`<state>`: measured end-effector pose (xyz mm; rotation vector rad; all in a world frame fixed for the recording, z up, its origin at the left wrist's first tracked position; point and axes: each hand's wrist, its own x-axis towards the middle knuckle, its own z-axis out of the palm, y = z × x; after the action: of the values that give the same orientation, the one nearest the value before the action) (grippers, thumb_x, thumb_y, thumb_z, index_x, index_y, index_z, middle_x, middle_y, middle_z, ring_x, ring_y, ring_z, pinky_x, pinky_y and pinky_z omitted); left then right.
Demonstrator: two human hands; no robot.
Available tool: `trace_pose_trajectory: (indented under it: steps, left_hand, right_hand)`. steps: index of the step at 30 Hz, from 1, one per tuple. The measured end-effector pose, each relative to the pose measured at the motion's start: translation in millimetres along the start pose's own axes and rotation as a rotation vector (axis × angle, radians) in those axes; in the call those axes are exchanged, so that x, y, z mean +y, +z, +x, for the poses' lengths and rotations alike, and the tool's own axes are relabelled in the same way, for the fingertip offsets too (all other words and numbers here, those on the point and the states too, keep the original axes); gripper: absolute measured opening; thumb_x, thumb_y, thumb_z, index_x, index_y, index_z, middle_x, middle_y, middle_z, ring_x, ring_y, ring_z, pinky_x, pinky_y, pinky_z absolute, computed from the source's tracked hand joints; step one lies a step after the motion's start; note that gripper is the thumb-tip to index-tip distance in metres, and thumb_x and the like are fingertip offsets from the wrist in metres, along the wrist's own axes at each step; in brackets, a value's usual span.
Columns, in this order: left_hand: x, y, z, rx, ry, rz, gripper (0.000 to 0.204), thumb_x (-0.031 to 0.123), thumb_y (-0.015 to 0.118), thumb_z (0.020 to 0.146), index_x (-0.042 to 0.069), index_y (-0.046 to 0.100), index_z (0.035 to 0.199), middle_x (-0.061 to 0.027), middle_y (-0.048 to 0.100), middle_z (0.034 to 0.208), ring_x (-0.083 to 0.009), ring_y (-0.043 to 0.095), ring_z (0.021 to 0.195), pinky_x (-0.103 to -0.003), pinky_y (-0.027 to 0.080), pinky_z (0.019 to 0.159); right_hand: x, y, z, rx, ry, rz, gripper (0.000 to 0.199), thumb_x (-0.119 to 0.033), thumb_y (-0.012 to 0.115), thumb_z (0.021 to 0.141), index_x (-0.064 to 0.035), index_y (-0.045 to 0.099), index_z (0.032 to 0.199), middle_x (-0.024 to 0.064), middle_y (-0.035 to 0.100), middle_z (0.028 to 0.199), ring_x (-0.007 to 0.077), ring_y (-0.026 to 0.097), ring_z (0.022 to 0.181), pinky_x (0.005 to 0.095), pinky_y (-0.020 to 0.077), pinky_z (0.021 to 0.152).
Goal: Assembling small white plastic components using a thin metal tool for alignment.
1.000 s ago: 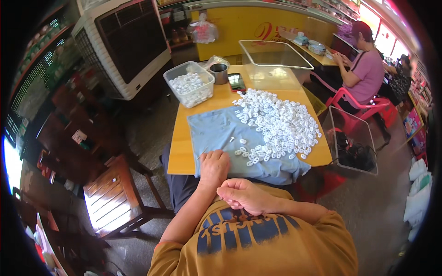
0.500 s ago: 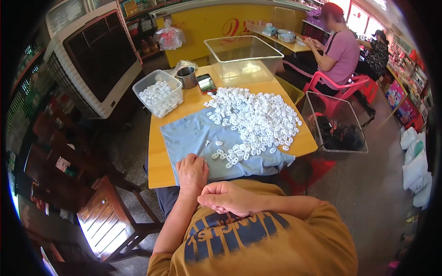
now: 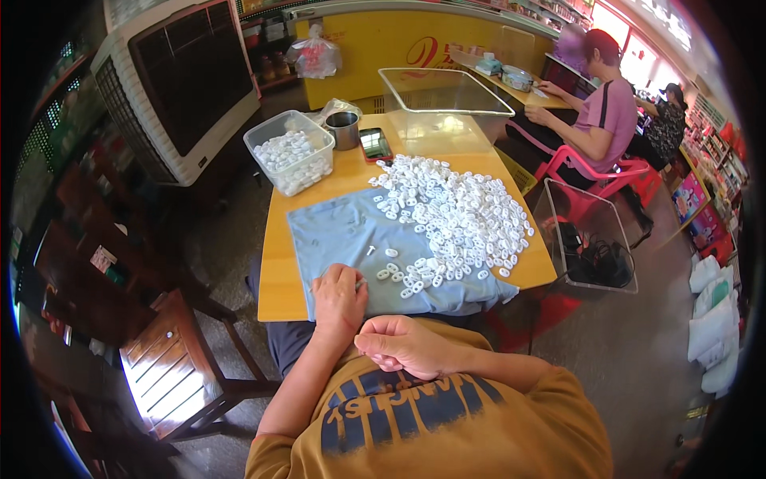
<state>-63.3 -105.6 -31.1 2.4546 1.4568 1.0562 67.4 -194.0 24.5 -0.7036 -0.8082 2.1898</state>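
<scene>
My left hand (image 3: pixel 340 299) rests on the near left part of a blue cloth (image 3: pixel 327 231), its fingers curled closed. A small pale bit shows at its fingertips, too small to name. My right hand (image 3: pixel 411 347) is held closed in front of my shirt, thumb against the curled fingers; whatever it grips is hidden. Beyond the hands lies a big heap of small white oval plastic pieces with two holes (image 3: pixel 471 215). Several lie loose at its near edge, nearest my left hand. A small white T-shaped piece (image 3: pixel 371 250) lies apart on the cloth.
On the wooden table (image 3: pixel 281 279) stand a clear tub of white pieces (image 3: pixel 291 164), a metal mug (image 3: pixel 343 130), a phone (image 3: pixel 374 144) and a clear bin (image 3: pixel 443 128). Another bin with black items (image 3: pixel 590 247) is at right. A person in pink (image 3: pixel 606 120) sits beyond; a wooden chair (image 3: pixel 171 367) stands left.
The view has shifted slightly. Both my hands stay closed in nearly the same places, with my right hand a little turned. The person in pink has moved their hands apart.
</scene>
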Motion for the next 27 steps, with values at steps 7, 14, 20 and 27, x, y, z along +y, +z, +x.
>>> trace_pose_trajectory:
  steps: [7,14,20,27]
  left_hand:
    - [-4,4,-3,0.038,-0.058,-0.210,0.008,0.009,0.060,0.077,0.006,0.053,0.082,-0.0106,0.056,0.076,-0.0308,0.054,0.070,-0.040,0.038,0.065]
    - [39,-71,3,-0.162,-0.502,-1.362,0.013,0.006,0.058,0.086,0.003,0.053,0.097,0.0004,0.059,0.082,-0.0025,0.051,0.069,-0.016,0.041,0.055]
    - [39,-101,-13,-0.203,-0.581,-1.489,0.017,0.003,0.055,0.086,0.001,0.048,0.101,-0.0086,0.061,0.085,-0.0102,0.055,0.067,-0.021,0.046,0.058]
    - [41,-100,-44,-0.048,-0.539,-1.519,0.018,-0.001,0.055,0.085,0.001,0.047,0.101,-0.0095,0.060,0.088,-0.0104,0.056,0.067,-0.021,0.047,0.059]
  right_hand:
    - [-13,4,-6,0.171,-0.091,0.063,0.011,-0.013,0.055,0.087,-0.0045,0.054,0.081,-0.0027,0.043,0.060,0.0041,0.034,0.049,0.0187,0.0254,0.043]
    - [-33,-1,-3,0.340,-0.484,-0.076,0.017,-0.021,0.059,0.087,-0.0055,0.056,0.082,-0.0056,0.044,0.059,0.0016,0.034,0.050,0.0171,0.0280,0.046]
    - [-33,3,11,0.293,-0.470,-0.178,0.016,-0.022,0.059,0.088,-0.0068,0.055,0.082,-0.0073,0.048,0.064,0.0003,0.035,0.053,0.0164,0.0269,0.046]
    - [-19,21,15,0.269,-0.396,-0.221,0.016,-0.021,0.060,0.087,-0.0068,0.056,0.082,-0.0058,0.052,0.068,-0.0003,0.038,0.055,0.0159,0.0291,0.048]
